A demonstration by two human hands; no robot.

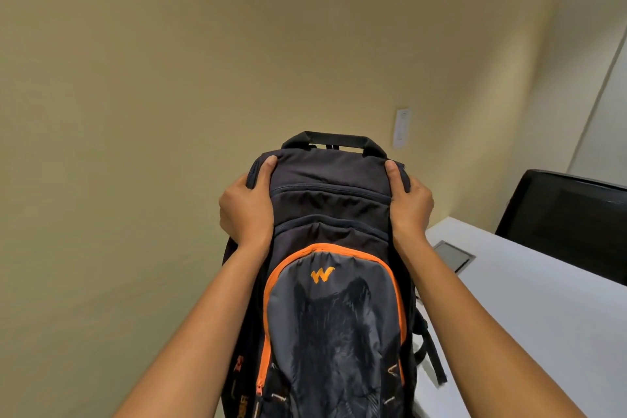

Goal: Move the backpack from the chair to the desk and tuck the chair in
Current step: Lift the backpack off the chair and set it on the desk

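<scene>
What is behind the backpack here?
Behind the backpack, held by the left hand and right hand, is a beige wall. What is under it is hidden.

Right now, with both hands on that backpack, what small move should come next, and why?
Probably swing the backpack a little to the right and lower it onto the white desk. The left hand and right hand clasp its upper sides, and most of it hangs left of the desk edge.
</scene>
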